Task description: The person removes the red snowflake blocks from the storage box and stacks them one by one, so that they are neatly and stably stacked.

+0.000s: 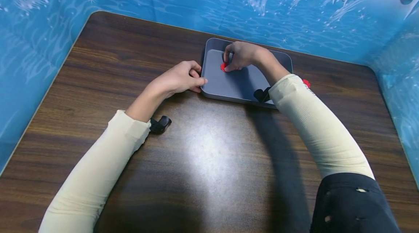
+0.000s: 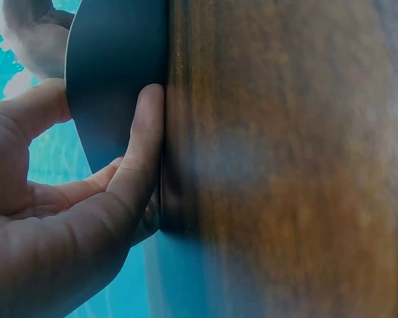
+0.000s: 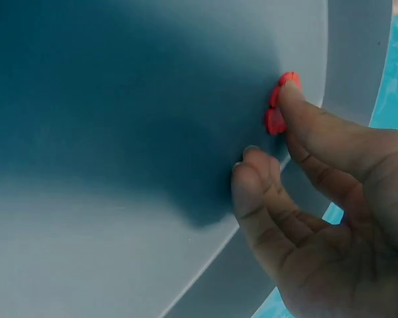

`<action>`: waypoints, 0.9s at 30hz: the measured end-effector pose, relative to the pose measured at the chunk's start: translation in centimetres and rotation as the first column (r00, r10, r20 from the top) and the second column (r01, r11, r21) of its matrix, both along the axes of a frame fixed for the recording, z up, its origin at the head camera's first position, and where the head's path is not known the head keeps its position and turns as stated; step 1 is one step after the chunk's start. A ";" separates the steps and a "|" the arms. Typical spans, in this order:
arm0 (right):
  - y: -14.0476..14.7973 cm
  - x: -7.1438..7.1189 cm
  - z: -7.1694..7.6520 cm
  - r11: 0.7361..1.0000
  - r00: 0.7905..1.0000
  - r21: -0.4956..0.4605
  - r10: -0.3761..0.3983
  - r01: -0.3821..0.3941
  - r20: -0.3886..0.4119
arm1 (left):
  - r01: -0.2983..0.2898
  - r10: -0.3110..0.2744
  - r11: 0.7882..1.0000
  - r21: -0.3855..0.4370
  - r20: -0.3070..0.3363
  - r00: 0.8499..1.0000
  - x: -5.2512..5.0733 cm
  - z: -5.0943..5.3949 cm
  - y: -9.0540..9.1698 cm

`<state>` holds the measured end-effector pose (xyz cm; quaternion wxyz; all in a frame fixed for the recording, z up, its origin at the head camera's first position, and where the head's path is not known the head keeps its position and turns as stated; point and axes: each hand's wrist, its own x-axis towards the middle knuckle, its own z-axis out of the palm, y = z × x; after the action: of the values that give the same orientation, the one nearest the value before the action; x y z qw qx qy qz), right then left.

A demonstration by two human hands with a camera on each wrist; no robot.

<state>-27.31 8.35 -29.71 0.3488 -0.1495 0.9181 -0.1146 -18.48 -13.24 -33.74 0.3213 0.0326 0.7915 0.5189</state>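
Note:
A grey rectangular tray (image 1: 229, 85) lies near the far edge of the table. My left hand (image 1: 180, 76) holds the tray's left side, the thumb over the rim and the other fingers against the outer wall; the left wrist view shows this hand (image 2: 86, 199) close up. Inside the tray, toward its left end, my right hand (image 1: 243, 56) pinches a small red disc with a notched edge (image 1: 223, 67). In the right wrist view one fingertip covers part of the red disc (image 3: 275, 121), while other fingers of the hand (image 3: 345, 212) are bent beside it.
Another small red notched piece (image 1: 306, 83) lies right of the tray, partly hidden by the right sleeve. The dark wood table (image 1: 131, 55) meets a blue dolphin-print curtain (image 1: 183, 0) at the back and sides. Black wrist cameras (image 1: 160, 124) stick out from both sleeves.

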 end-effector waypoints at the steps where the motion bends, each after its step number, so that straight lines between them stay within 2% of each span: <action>1: 0.0 0.0 -0.1 1.000 1.000 0.011 0.005 -0.005 -0.010 | 0.000 0.000 1.000 0.000 -0.001 1.000 0.0 0.0 0.0; 7: 0.1 0.1 -0.4 1.000 0.999 0.020 -0.006 0.007 -0.045 | 0.001 -0.001 1.000 -0.012 -0.002 1.000 0.0 0.0 0.1; 12: 0.4 0.0 -0.4 0.996 0.998 -0.069 -0.050 0.048 -0.031 | 0.001 -0.001 1.000 -0.016 -0.001 1.000 0.1 0.1 0.1; 18: 1.1 -0.1 -0.4 0.956 0.979 -0.213 -0.187 0.201 0.087 | 0.004 -0.004 1.000 -0.024 0.001 1.000 0.0 0.1 0.3; 27: 1.8 -0.3 -0.7 0.911 0.956 -0.298 -0.249 0.285 0.155 | -0.003 0.003 1.000 -0.014 0.003 1.000 0.1 0.1 0.1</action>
<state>-27.57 10.14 -30.44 0.3527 -0.0698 0.8782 -0.3156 -18.38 -13.12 -33.60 0.3219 0.0284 0.7946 0.5140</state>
